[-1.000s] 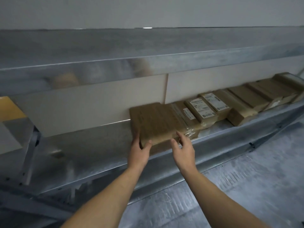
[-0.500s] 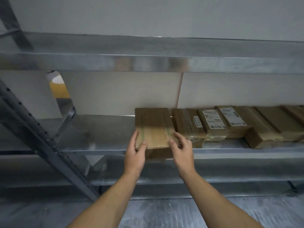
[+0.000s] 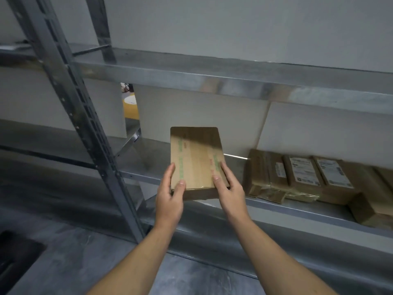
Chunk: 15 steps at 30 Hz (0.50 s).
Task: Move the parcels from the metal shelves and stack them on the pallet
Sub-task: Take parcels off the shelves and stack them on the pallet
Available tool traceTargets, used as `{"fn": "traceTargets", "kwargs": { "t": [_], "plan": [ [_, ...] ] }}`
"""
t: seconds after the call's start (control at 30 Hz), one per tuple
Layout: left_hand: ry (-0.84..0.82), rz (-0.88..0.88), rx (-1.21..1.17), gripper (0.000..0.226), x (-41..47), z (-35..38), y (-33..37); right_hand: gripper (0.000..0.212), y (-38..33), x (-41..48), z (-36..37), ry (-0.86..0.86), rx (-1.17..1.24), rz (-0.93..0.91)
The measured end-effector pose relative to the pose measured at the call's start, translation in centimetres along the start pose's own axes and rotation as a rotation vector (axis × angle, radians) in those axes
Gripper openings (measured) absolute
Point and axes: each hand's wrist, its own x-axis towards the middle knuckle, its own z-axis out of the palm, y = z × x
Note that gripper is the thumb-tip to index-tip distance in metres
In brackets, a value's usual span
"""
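A flat brown cardboard parcel (image 3: 196, 158) with clear tape and green print sticks out over the front lip of the metal shelf (image 3: 276, 206). My left hand (image 3: 170, 193) grips its near left corner, thumb on top. My right hand (image 3: 230, 188) holds its near right edge, thumb on top and fingers underneath. To the right on the same shelf lies a row of several brown parcels (image 3: 302, 177), some with white labels. No pallet is in view.
A slanted grey shelf upright (image 3: 85, 133) stands left of my hands. An upper metal shelf (image 3: 212, 79) runs above the parcels. The grey concrete floor (image 3: 63, 252) lies below, with a dark object (image 3: 14, 258) at the bottom left.
Both hands have closed on the end parcel and drawn it toward me and leftward, away from the row. The view has swung left, revealing the shelf upright.
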Motion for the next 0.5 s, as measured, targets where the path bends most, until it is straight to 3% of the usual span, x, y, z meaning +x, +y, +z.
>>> {"fn": "traceTargets", "kwargs": {
  "t": [0.23, 0.5],
  "plan": [
    [0.144, 0.051, -0.028, 0.051, -1.4, -5.4, 0.6, 0.050, -1.7, -1.5, 5.2, -0.088, -0.022, -0.117],
    [0.329, 0.083, -0.018, 0.053, -3.5, -17.1, 0.5, 0.051, -4.0, -6.4, 15.6, -0.275, 0.002, -0.187]
  ]
}}
